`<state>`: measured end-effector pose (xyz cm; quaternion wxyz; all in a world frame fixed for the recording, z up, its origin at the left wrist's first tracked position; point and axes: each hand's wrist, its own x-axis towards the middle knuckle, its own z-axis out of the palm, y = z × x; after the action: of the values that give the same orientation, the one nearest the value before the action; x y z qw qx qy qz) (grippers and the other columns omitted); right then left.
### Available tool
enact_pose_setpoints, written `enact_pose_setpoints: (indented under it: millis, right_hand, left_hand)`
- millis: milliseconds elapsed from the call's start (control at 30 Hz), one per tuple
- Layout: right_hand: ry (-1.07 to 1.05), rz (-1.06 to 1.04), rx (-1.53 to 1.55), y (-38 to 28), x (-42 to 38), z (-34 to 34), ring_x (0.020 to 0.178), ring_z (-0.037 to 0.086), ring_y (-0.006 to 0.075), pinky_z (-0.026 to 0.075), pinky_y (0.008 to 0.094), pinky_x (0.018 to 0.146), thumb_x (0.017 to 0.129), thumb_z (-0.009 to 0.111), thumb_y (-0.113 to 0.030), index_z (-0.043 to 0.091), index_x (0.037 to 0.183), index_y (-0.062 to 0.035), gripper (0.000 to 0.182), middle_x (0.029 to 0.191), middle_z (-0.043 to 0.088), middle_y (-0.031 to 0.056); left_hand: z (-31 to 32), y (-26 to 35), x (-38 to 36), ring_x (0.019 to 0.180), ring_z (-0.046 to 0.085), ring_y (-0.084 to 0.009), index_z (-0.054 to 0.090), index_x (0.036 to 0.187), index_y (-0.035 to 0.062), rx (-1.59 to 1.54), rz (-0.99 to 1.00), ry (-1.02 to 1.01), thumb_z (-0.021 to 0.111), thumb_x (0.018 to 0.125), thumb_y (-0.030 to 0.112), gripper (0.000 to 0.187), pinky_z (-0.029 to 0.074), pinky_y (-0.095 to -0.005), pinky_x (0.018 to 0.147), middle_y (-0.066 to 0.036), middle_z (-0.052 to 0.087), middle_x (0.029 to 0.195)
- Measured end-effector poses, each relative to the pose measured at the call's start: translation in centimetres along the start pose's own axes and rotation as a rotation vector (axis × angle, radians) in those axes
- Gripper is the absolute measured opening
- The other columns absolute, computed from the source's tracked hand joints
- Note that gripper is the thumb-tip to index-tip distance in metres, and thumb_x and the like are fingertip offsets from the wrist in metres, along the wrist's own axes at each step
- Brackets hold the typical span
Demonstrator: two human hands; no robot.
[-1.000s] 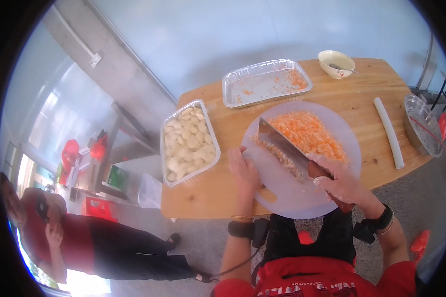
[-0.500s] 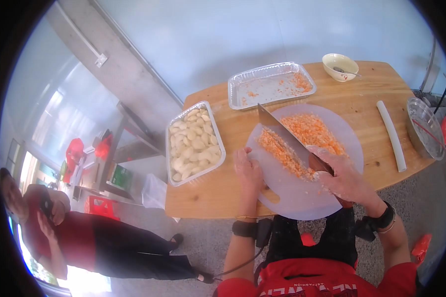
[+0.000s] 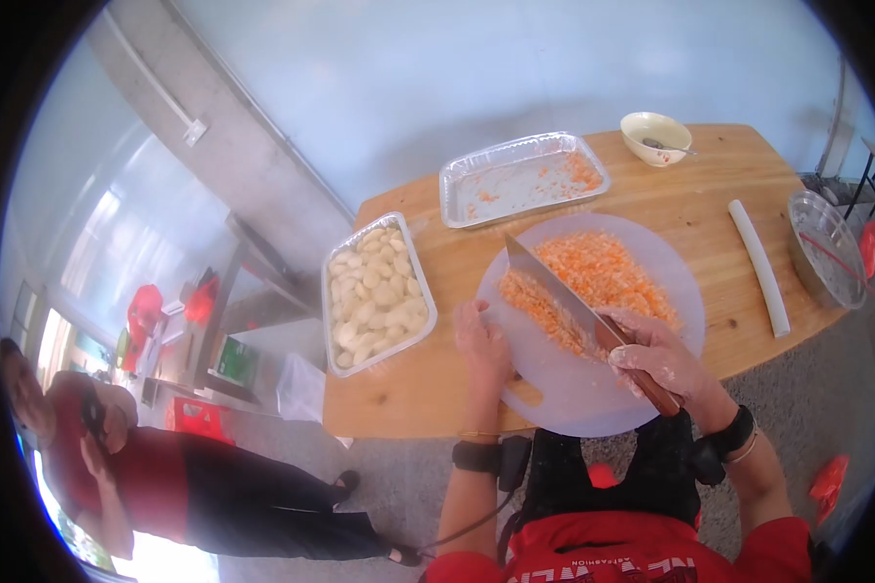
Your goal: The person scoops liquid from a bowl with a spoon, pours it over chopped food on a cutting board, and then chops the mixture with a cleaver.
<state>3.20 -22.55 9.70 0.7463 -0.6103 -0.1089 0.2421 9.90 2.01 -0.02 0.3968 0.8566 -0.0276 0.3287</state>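
My right hand (image 3: pixel 659 358), dusted with white, is wrapped round the wooden handle of a cleaver (image 3: pixel 559 290). Its blade slants across a round, pale cutting board (image 3: pixel 593 398), between two parts of a heap of finely chopped orange and white food (image 3: pixel 612 272). The lower part of that heap (image 3: pixel 540 306) lies along the blade's near side. At the board's left rim, my left hand (image 3: pixel 482 342) holds the edge with curled fingers. Beyond the board stands a foil tray (image 3: pixel 501 199) with some orange bits in it.
Left on the wooden table (image 3: pixel 399 398) is a foil tray of pale, rounded pieces (image 3: pixel 379 291). A bowl with a spoon (image 3: pixel 642 131), a white rod (image 3: pixel 758 267) and a clear basin (image 3: pixel 826 253) stand to the right. Another person (image 3: pixel 136 447) stands at left, holding a dark object.
My right hand has turned the cleaver slightly, so more of its wooden handle shows. The left hand stays at the board's rim. The whole view has shifted a little.
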Motion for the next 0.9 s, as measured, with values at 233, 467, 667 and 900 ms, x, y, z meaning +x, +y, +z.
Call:
enact_pose_setpoints:
  millis: [233,467,667,900]
  right_hand:
    - [0.104,-0.027,-0.026,0.2,-0.3,-0.4,0.047,0.048,0.0069,0.041,0.0203,0.042,0.081,0.052,-0.004,0.036,0.136,-0.0025,0.057,0.072,0.051,0.0026]
    - [0.123,-0.086,0.052,-0.2,-0.7,0.3,0.048,0.048,0.0058,0.041,0.0197,0.042,0.081,0.051,-0.004,0.037,0.135,-0.003,0.056,0.072,0.051,0.0017]
    - [0.091,-0.026,0.019,0.2,-0.3,0.2,0.046,0.047,0.0062,0.04,0.0195,0.041,0.082,0.051,-0.005,0.038,0.134,-0.0032,0.054,0.071,0.051,0.0016]
    - [0.144,-0.101,0.065,0.8,1.1,1.5,0.045,0.048,0.0069,0.04,0.02,0.041,0.083,0.052,-0.007,0.039,0.134,-0.0033,0.053,0.069,0.051,0.0018]
  left_hand:
    - [-0.1,0.3,-0.1,0.091,0.051,-0.0379,0.052,0.093,-0.0034,0.004,-0.025,-0.009,0.044,0.066,-0.006,0.029,0.041,-0.0436,0.08,-0.021,0.053,0.091]
    - [-0.1,-0.1,-0.1,0.086,0.053,-0.0354,0.053,0.092,-0.0033,0.012,0.032,0.012,0.045,0.066,-0.006,0.027,0.043,-0.0411,0.077,-0.019,0.054,0.089]
    - [-0.1,0.0,-0.1,0.085,0.055,-0.0333,0.053,0.091,-0.0031,0.019,0.022,0.023,0.044,0.066,-0.006,0.027,0.044,-0.0389,0.077,-0.018,0.055,0.088]
    - [-0.1,-0.1,-0.1,0.085,0.055,-0.0336,0.053,0.09,-0.0029,0.023,0.035,0.027,0.043,0.066,-0.006,0.026,0.044,-0.0395,0.077,-0.018,0.055,0.088]
